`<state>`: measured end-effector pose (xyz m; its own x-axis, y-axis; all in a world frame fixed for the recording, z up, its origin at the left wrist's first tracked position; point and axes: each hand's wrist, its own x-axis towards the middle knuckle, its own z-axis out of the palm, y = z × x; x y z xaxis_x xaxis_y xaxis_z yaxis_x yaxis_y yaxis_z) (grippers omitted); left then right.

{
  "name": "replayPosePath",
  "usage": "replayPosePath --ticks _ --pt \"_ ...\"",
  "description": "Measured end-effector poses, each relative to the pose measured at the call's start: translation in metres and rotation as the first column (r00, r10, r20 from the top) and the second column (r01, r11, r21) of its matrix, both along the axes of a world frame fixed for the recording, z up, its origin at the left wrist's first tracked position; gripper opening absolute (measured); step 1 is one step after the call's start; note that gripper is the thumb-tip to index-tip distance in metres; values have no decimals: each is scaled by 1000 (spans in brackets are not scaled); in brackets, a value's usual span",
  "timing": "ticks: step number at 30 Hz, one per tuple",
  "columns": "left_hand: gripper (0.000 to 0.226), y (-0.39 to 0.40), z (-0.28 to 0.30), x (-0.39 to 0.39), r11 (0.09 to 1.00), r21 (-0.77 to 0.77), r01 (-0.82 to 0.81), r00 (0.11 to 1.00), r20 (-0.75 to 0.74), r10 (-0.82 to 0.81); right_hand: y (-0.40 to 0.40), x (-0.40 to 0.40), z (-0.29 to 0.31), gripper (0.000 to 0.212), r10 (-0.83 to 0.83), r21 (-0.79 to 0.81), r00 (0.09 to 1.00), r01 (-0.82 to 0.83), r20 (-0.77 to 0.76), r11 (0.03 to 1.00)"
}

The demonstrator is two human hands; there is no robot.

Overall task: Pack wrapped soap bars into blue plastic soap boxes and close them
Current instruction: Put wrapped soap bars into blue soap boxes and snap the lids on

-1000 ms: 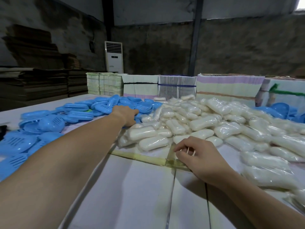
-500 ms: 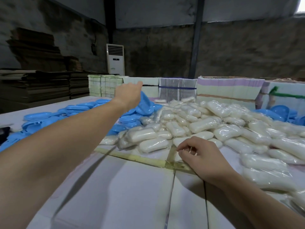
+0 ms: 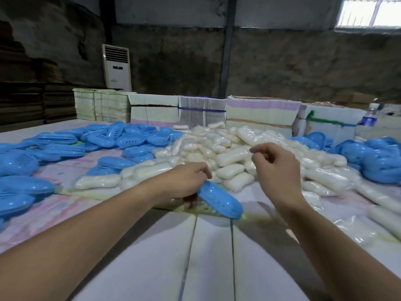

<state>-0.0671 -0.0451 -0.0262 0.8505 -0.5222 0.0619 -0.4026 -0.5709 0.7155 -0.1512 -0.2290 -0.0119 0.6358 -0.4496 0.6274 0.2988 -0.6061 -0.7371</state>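
Blue box [image 3: 219,202], motion-blurred, sits gripped in the left hand [image 3: 186,183] above the counter [image 3: 206,257]; right hand [image 3: 275,170] hovers curled over wrapped soaps [image 3: 230,157], its grasp unclear. Dim concrete walls behind.

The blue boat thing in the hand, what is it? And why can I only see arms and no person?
The camera sits on the person's head and looks down, so you see only their two arms. The left hand grips a blue soap box just above the white table. The right hand hovers over a big pile of wrapped soap bars, fingers curled, holding nothing I can see. More blue box parts lie heaped on the left and on the far right. Stacks of folded cartons stand behind.
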Motion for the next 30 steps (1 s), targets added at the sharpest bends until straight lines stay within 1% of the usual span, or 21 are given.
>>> replayPosePath --ticks 2,4,6,7,9,10,12,13,15,17,20,22,24,26,28,30 --pt "22 0 -9 -7 998 -6 62 995 -77 -62 -9 -2 5 20 -69 -21 997 68 -30 997" --pt "19 5 -10 -11 993 3 118 990 -82 -117 -19 -3 9 17 -130 -111 983 116 -130 987" --pt "26 14 -5 -11 970 65 233 971 -72 -229 -28 -5 11 15 -182 -224 947 123 -266 967" --pt "35 18 -2 -13 950 103 294 955 -67 -288 -32 -7 13 14 -203 -277 921 111 -333 954" --pt "55 23 1 -16 920 145 365 931 -62 -360 -37 -8 18 13 -232 -409 844 17 -483 912" --pt "58 24 0 -17 914 149 378 926 -60 -373 -40 -9 23 15 -242 -474 792 -67 -560 878" --pt "52 22 -2 -17 911 129 392 920 -51 -388 -45 -12 35 24 -264 -545 682 -234 -682 805" --pt "50 20 -3 -17 912 119 393 920 -42 -391 -48 -15 39 29 -278 -554 636 -285 -720 782" --pt "52 19 -6 -15 916 108 386 922 -12 -387 -58 -22 38 38 -308 -560 581 -321 -754 764" --pt "56 18 -9 -14 923 121 364 929 30 -370 -72 -26 27 43 -281 -528 578 -317 -767 788" --pt "58 15 -13 -14 928 175 329 932 99 -349 -89 -30 14 46 -121 -390 609 -331 -784 859" --pt "59 12 -14 -14 925 213 315 924 152 -350 -96 -30 13 47 -86 -353 620 -324 -780 878" --pt "59 9 -16 -16 926 228 302 915 201 -349 -99 -28 11 45 -108 -363 605 -318 -789 876" --pt "57 6 -17 -19 926 225 302 912 214 -350 -99 -22 10 46 -149 -394 595 -305 -790 867" --pt "57 4 -17 -22 928 227 297 912 221 -346 -97 -20 7 48 -172 -416 608 -286 -775 863" --pt "58 3 -17 -23 930 233 283 913 231 -336 -96 -20 6 51 -204 -461 642 -261 -739 848"
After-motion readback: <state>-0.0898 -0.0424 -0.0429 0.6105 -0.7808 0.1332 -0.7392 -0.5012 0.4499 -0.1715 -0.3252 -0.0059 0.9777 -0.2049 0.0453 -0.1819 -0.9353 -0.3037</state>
